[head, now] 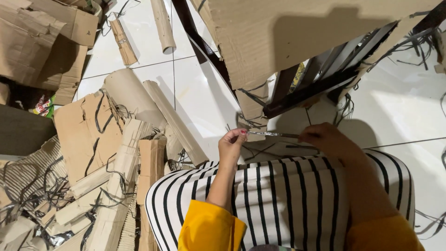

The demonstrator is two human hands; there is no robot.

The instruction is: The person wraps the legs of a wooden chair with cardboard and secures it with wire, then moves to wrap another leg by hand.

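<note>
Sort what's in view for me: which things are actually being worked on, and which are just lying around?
In hand:
- thin silvery strip, stretched between left hand and right hand
- large brown corrugated cardboard sheet with dark strips hanging, right above the hands

Lying about:
- rolled brown cardboard tubes on the white tiled floor
- heap of torn cardboard pieces at left

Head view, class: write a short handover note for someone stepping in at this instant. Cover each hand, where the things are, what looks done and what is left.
Left hand: pinches one end of a thin silvery strip.
Right hand: grips the strip's other end; the strip is stretched level between both hands, above the striped lap.
Things: a big cardboard sheet leans over dark slats just ahead, with dark strips hanging from its edges.
Done, by the look of it: a pile of torn cardboard pieces and rolls lies on the tiled floor to the left.
Left: the big sheet is in place on the slats.
</note>
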